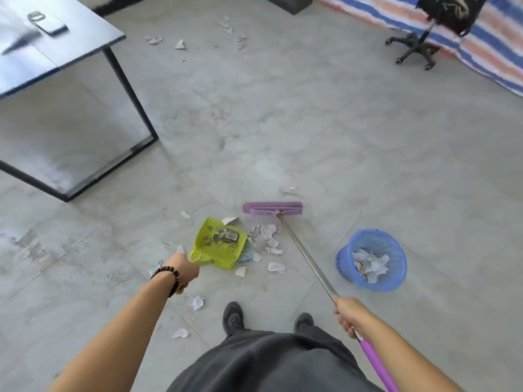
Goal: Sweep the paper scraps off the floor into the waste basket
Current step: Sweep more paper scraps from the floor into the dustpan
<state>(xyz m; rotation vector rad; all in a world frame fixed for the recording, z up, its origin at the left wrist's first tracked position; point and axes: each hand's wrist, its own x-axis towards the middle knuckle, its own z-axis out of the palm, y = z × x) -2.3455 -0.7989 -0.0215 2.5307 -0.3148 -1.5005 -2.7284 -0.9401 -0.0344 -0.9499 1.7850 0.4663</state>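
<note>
Right hand (351,316) grips broom (310,260), shaft up-left, head crosswise; left hand (185,271) holds dustpan (220,241)

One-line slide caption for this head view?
Left hand grips a green dustpan beside paper scraps; right hand holds a purple broom near the blue waste basket.

A bracelet (167,274) of round, dark beads, brown to black, circles the wrist just behind the left hand (185,271). The forearms behind it and behind the right hand (349,315) are bare. Between the two hands and lower, loose dark grey clothing (268,363) covers the body; shirt or trousers cannot be told apart. Just beyond its hem sit two dark grey shoes (232,318) with rounded toes, their detail blurred.
</note>
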